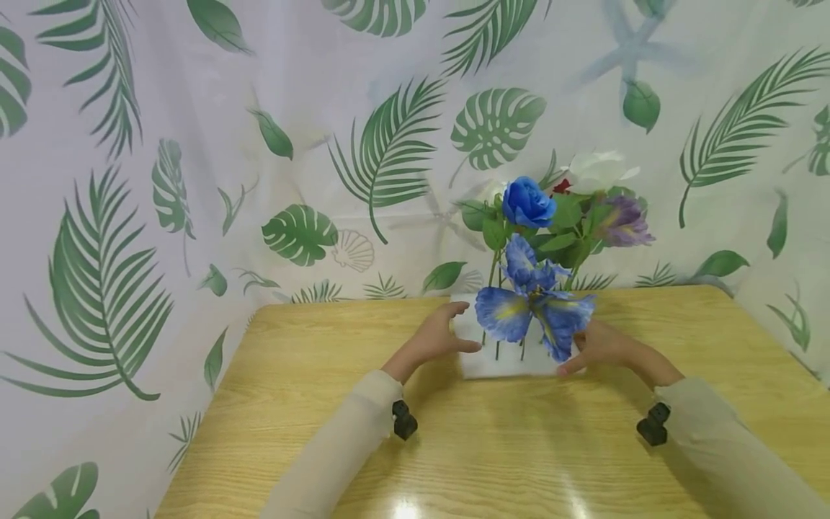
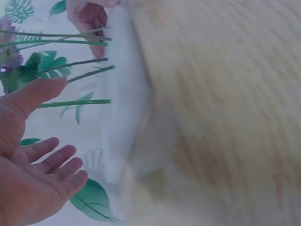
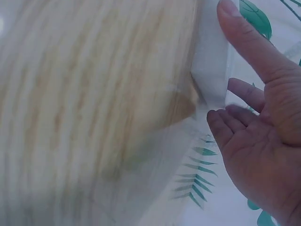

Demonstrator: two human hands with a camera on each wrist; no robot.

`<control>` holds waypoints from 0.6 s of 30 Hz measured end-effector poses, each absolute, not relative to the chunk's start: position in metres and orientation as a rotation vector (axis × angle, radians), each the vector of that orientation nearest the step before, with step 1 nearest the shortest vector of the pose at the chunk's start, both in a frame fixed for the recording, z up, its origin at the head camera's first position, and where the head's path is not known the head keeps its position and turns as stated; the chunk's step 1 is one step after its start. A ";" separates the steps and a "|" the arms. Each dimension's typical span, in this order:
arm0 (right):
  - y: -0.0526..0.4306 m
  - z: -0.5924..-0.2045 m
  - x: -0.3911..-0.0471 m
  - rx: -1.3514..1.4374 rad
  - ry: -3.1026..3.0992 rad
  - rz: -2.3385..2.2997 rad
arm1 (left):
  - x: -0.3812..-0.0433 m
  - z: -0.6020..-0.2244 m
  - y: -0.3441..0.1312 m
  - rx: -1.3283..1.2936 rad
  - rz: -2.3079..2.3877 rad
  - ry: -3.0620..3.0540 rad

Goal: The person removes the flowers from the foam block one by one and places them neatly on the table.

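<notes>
At ends of white block [image 1: 478, 368]: left hand [image 1: 441, 336], right hand [image 1: 604, 344] both spread; best steady low, evenly, clear of stems [image 1: 497, 351].

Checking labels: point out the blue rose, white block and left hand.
Blue rose [image 1: 529, 202]: head view, middle of the bloom.
White block [image 1: 478, 367]: head view, bare area near its front edge.
Left hand [image 1: 437, 336]: head view, middle of the hand.
</notes>
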State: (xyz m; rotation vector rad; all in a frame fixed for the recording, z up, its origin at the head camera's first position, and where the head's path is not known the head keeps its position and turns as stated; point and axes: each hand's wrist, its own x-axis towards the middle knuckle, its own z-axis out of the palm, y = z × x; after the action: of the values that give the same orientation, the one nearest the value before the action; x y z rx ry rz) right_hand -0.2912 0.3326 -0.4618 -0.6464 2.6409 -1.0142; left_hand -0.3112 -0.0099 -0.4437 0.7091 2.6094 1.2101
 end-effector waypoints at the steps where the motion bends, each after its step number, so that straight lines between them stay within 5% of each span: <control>1: 0.333 -0.461 -0.292 -0.646 2.644 -1.007 | -0.312 -0.441 -0.009 0.741 1.252 2.605; 18: 0.335 -0.462 -0.295 -0.696 2.617 -1.098 | -0.293 -0.421 0.014 1.061 1.727 2.446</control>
State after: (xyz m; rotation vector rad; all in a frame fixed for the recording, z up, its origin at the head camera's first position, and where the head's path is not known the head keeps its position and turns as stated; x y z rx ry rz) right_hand -0.2953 0.3351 -0.4623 -0.6963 2.6174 -1.0977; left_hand -0.2930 0.0139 -0.4208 1.0614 2.4460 1.7271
